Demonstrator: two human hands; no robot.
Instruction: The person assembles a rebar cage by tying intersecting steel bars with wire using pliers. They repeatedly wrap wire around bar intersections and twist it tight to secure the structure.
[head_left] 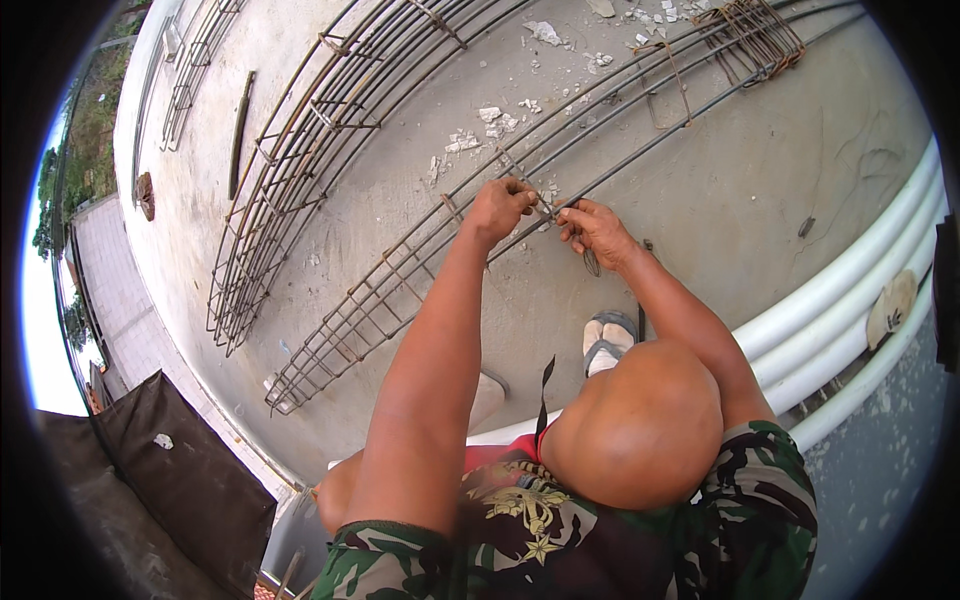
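A long rebar cage (385, 275) runs diagonally in front of me, its steel bars crossed by square stirrups. My left hand (500, 210) is closed over the cage, thumb and fingers pinched at a rusty stirrup (505, 160) where it meets the near bar. Just right of it, my right hand (598, 232) is closed with its fingertips at the same crossing. Thin tie wire (592, 264) hangs in a loop below the right fingers. The exact grip of the left fingertips is partly hidden by the hand itself.
A second, larger rebar cage (310, 140) lies beyond, left. Bunched stirrups (750, 40) sit at the cage's far right end. Broken plaster bits (490, 125) litter the grey concrete. White pipes (840, 300) curve along the right; a dark tarp (170, 470) hangs lower left. My sandalled foot (607, 340) is close by.
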